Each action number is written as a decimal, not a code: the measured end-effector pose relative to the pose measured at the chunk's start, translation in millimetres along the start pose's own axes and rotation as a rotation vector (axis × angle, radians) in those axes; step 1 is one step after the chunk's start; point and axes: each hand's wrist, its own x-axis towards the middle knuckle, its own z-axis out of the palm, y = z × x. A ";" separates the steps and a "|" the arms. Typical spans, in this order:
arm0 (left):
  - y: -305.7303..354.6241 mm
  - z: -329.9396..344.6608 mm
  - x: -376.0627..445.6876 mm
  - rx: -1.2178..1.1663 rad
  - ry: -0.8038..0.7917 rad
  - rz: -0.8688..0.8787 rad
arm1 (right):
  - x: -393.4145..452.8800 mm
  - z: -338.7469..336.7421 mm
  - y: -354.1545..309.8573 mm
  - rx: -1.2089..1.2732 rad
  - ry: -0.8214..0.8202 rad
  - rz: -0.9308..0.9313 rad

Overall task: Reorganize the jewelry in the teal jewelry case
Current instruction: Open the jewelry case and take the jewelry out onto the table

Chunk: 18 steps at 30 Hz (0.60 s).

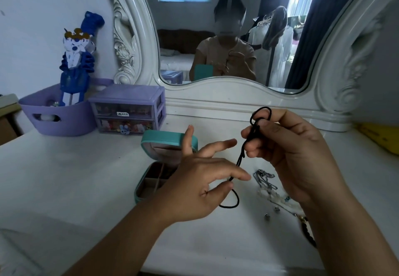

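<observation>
Cord (241, 157), black and thin, runs taut between both hands above a white vanity table (86, 178). The right hand (295, 154) pinches the cord's upper part between thumb and fingertips, with a small loop standing up above the thumb. The left hand (200, 187) grips the lower part between thumb and forefinger, its other fingers spread wide and lifted, and a curved tail of the cord hangs below it toward the tabletop. Behind the left hand sits the teal jewelry case (151, 176), open, its lid upright and its divided tray partly hidden by the fingers; what lies in the compartments is too dim to tell. To the right of the case, on the table under the right hand, lies a loose heap of jewelry (266, 181): silver chains, pale beads and a few small separate pieces nearer the table's front edge. At the back left stand a purple mini drawer unit (127, 108) and, just beside it, a purple basket (60, 113) holding a blue and white figure (75, 59). An ornate white-framed mirror (226, 27) rises behind the table, reflecting the person with both hands raised on the cord.
</observation>
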 end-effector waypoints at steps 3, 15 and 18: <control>-4.1 -2.2 0.7 0.023 -0.038 0.019 | 1.2 -3.4 4.2 -0.028 0.034 0.037; -26.3 25.3 3.2 0.287 -0.185 0.003 | 23.1 -29.0 51.7 -0.342 0.242 0.279; -26.8 28.0 5.3 0.342 -0.208 -0.021 | 26.8 -38.5 66.0 -0.435 0.272 0.305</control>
